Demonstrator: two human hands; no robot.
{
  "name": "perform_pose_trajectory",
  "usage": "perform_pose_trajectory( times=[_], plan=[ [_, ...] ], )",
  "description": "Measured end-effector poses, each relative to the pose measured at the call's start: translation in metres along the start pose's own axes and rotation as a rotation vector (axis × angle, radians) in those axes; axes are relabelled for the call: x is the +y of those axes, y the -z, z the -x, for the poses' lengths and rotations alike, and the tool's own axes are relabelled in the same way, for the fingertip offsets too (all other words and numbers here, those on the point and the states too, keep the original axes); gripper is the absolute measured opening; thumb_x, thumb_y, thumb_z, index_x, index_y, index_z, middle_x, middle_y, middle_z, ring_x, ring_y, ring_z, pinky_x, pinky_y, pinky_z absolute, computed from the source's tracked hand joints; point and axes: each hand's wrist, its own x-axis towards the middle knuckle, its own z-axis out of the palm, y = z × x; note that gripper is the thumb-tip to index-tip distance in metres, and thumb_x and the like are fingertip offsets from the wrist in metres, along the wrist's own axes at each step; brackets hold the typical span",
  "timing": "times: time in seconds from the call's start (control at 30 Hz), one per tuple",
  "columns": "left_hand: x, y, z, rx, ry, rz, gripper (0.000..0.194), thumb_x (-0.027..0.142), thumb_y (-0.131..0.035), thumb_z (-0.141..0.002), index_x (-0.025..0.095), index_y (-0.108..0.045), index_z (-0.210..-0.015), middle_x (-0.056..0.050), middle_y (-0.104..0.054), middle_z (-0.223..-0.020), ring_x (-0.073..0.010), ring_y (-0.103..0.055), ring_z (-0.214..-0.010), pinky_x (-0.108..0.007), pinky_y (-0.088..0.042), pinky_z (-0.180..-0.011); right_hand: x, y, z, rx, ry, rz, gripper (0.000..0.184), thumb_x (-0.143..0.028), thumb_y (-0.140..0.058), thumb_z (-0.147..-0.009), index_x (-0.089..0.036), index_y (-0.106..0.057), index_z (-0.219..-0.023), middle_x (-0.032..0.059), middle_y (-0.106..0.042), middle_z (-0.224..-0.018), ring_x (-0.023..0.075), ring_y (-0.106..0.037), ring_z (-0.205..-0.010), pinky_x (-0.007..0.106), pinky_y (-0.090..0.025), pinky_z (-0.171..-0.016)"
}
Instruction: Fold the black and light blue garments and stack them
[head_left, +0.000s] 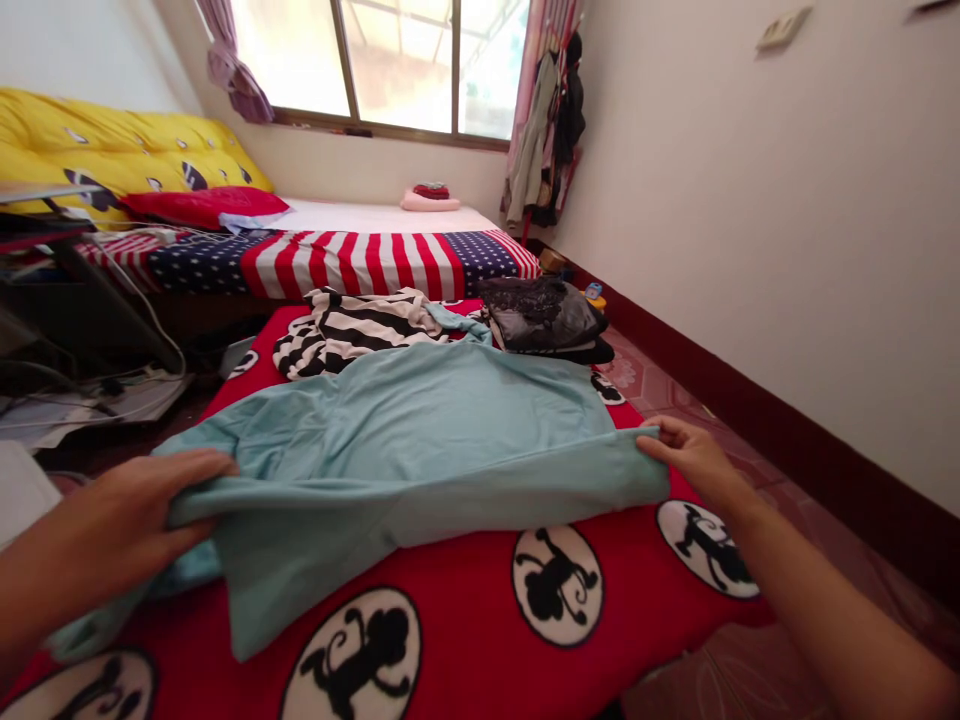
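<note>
A light blue shirt [420, 440] lies spread over a red blanket with black monkey circles [480, 600]. My left hand [142, 505] grips the shirt's left edge, fingers closed over the cloth. At the shirt's right corner, my right hand [686, 450] pinches the fabric. The near edge of the shirt is folded over between the two hands.
A black-and-white striped garment [352, 325] and a dark folded pile [544, 315] lie beyond the shirt. Behind them is a flag-patterned mattress [360, 260], a red pillow [202, 205] and yellow bedding [105, 140]. Wall and tiled floor run along the right; cables and clutter sit at left.
</note>
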Motion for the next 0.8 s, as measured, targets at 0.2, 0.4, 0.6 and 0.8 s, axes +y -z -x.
perform_pose_trajectory(
  times=[0.2, 0.4, 0.6, 0.8],
  plan=[
    [0.011, -0.038, -0.081, -0.123, -0.045, -0.271, 0.032, 0.020, -0.036, -0.084, 0.012, -0.064, -0.096, 0.001, -0.062, -0.089, -0.0190, -0.059, -0.091, -0.029, -0.039, -0.085, 0.034, -0.039, -0.067, 0.093, 0.072, 0.181, 0.057, -0.067, -0.070, -0.055, -0.017, -0.065, -0.082, 0.0044, -0.069, -0.073, 0.0206, -0.063, -0.068, 0.031, -0.049, -0.062],
    [0.031, -0.079, -0.081, 0.025, 0.073, -0.244, 0.040, 0.012, -0.029, -0.091, 0.008, -0.063, -0.111, -0.005, -0.061, -0.109, -0.0250, -0.053, -0.111, -0.045, -0.034, -0.102, 0.060, -0.057, -0.084, 0.271, 0.060, 0.379, 0.048, -0.059, -0.072, -0.054, -0.017, -0.065, -0.076, 0.0027, -0.063, -0.066, 0.0215, -0.060, -0.068, 0.032, -0.045, -0.064],
    [0.045, -0.061, -0.021, 0.302, 0.171, -0.109, 0.041, 0.044, -0.041, -0.093, 0.015, -0.059, -0.117, -0.009, -0.061, -0.119, -0.0270, -0.057, -0.111, -0.039, -0.042, -0.098, 0.071, -0.038, -0.060, 0.276, 0.019, 0.322, 0.052, -0.061, -0.057, -0.071, -0.016, -0.061, -0.098, 0.0038, -0.065, -0.070, 0.0199, -0.062, -0.065, 0.032, -0.048, -0.063],
    [0.039, -0.077, 0.052, 0.102, 0.191, 0.046, 0.050, 0.061, -0.035, -0.086, 0.024, -0.068, -0.089, -0.007, -0.072, -0.094, -0.0277, -0.066, -0.088, -0.040, -0.050, -0.080, 0.086, -0.023, -0.002, 0.240, 0.008, 0.276, 0.051, -0.059, -0.059, -0.076, -0.019, -0.056, -0.106, 0.0076, -0.068, -0.081, 0.0234, -0.066, -0.077, 0.036, -0.051, -0.072]
  ],
)
